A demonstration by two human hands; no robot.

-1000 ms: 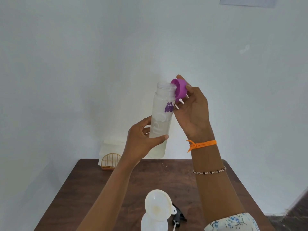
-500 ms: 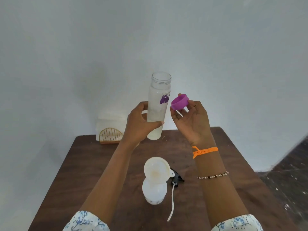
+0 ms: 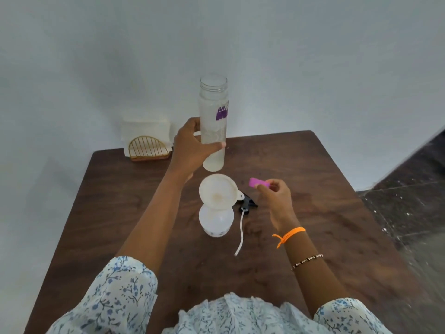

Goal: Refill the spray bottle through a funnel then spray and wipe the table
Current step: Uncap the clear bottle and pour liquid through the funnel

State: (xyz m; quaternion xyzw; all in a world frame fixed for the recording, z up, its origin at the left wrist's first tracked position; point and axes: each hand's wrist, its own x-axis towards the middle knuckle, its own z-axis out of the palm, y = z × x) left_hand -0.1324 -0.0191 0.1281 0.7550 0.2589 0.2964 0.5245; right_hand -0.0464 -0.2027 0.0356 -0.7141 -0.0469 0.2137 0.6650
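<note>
My left hand (image 3: 190, 150) grips a tall clear water bottle (image 3: 213, 112), uncapped and upright, held above the table behind the funnel. My right hand (image 3: 274, 196) pinches the bottle's purple cap (image 3: 258, 183) low over the table, to the right of the funnel. A white funnel (image 3: 218, 191) sits in the neck of the white spray bottle (image 3: 216, 221), which stands on the dark wooden table (image 3: 313, 189). The black spray head (image 3: 248, 203) with its white dip tube (image 3: 240, 232) lies on the table just right of the spray bottle.
A gold wire holder with white napkins (image 3: 147, 145) stands at the table's back left corner against the white wall. The table's right edge borders a dark speckled floor (image 3: 409, 201).
My right hand has dropped with the purple cap from beside the bottle's mouth to just above the table. The left hand keeps the bottle upright. The camera has tilted down.
</note>
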